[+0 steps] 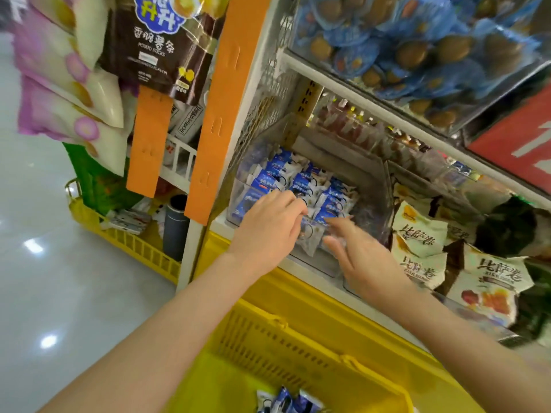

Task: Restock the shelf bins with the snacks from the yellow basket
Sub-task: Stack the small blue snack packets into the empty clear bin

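A clear shelf bin point(369, 186) holds several blue-and-white snack packets point(298, 180) in rows. My left hand point(268, 231) reaches over the bin's front edge, its fingers curled on a packet in the front row. My right hand point(360, 254) is beside it with fingers spread and relaxed, touching the packets at the bin's front; it is blurred. The yellow basket point(268, 332) sits below my arms, with a few of the same blue-and-white packets point(286, 400) at its bottom.
To the right is a bin of cream snack bags point(423, 248). Overhead, a clear bin holds blue-wrapped brown snacks point(417, 46). Orange hanging strips point(214, 114) and snack bags hang at the left, above a second yellow basket point(128, 239) on the pale floor.
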The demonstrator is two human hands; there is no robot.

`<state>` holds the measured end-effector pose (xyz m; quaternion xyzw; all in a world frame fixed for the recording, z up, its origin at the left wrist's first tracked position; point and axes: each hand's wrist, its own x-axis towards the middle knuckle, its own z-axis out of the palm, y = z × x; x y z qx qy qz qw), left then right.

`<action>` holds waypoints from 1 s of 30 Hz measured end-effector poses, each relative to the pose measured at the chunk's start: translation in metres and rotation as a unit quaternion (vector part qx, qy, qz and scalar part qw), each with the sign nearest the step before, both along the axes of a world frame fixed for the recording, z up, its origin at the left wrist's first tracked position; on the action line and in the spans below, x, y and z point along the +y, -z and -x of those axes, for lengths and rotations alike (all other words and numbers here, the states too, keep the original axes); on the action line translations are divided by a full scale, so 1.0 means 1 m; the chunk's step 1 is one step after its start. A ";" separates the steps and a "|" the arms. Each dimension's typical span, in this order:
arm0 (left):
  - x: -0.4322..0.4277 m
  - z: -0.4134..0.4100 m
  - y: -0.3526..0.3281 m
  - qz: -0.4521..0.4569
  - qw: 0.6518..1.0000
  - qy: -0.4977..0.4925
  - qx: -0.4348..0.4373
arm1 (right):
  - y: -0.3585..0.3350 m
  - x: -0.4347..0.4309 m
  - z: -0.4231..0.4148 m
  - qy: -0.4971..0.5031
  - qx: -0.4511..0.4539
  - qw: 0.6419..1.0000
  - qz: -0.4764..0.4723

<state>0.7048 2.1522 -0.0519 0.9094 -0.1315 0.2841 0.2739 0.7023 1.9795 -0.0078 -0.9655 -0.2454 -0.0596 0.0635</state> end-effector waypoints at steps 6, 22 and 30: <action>-0.029 0.041 0.016 -0.057 0.998 0.002 0.012 | 0.044 -0.045 0.055 -0.048 -0.087 0.995 -0.027; -0.106 0.148 0.269 -0.028 0.806 0.061 0.589 | 0.314 -0.158 0.152 0.202 0.452 0.868 -0.035; -0.139 0.164 0.323 0.189 0.664 0.005 0.723 | 0.359 -0.157 0.155 0.219 0.492 0.842 -0.018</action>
